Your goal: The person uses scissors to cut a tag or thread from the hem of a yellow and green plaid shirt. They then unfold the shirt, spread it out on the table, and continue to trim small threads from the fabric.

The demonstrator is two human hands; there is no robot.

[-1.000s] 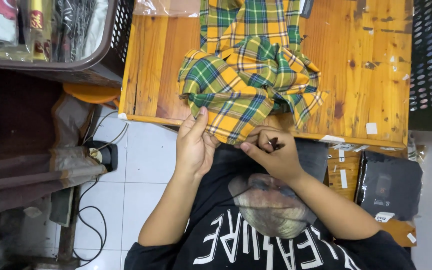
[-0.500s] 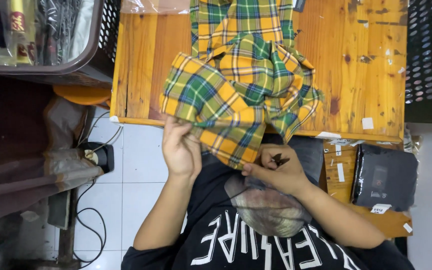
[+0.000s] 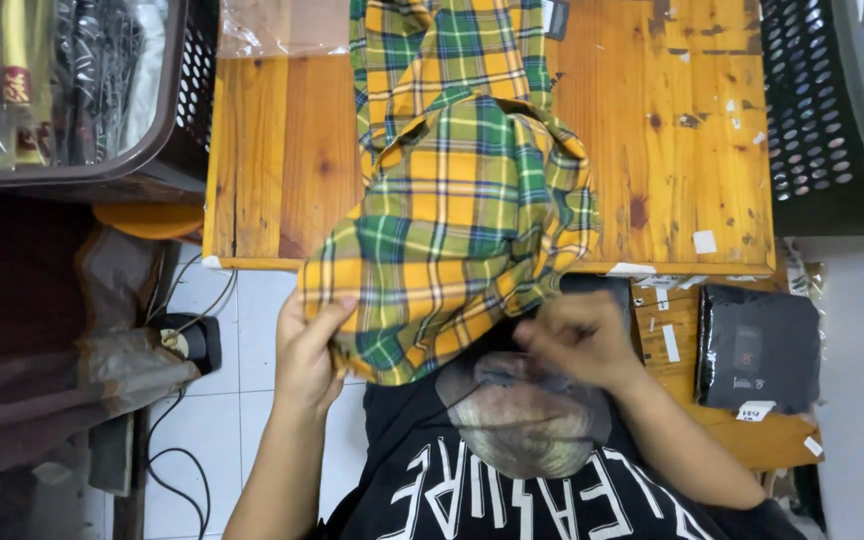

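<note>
Two hands, both mine, work at the near edge of the plaid cloth (image 3: pixel 452 230) — a yellow, green and blue checked piece that hangs off the front of the wooden table (image 3: pixel 282 150) toward my chest. My left hand (image 3: pixel 307 355) has its fingers closed on the cloth's lower left corner, thumb on top of the fabric, pinching it just off the table's edge. My right hand (image 3: pixel 577 335) is curled near the cloth's lower right edge; it is blurred, so I cannot tell whether the fingers actually grip the fabric or only brush it. Below both hands lies my black printed shirt (image 3: pixel 512 470).

Judging from how things lie, the cloth is only partly laid out: the near portion is lifted and bunched in loose folds, while the far portion runs flat up the middle of the table and out past the top of the view. No neat fold or tidy stack shows yet, so most of the smoothing or folding looks to be left.

Just right of my right hand, on a lower wooden shelf, sits a black flat package (image 3: pixel 757 345). To my left, on the white tiled floor, a black cable (image 3: pixel 177 440) trails by a dark plug block. Farther off, a brown plastic basket (image 3: pixel 167 165) stands beside the table's far left corner, and a dark green basket (image 3: pixel 822 120) beside its right — both well apart from the cloth
</note>
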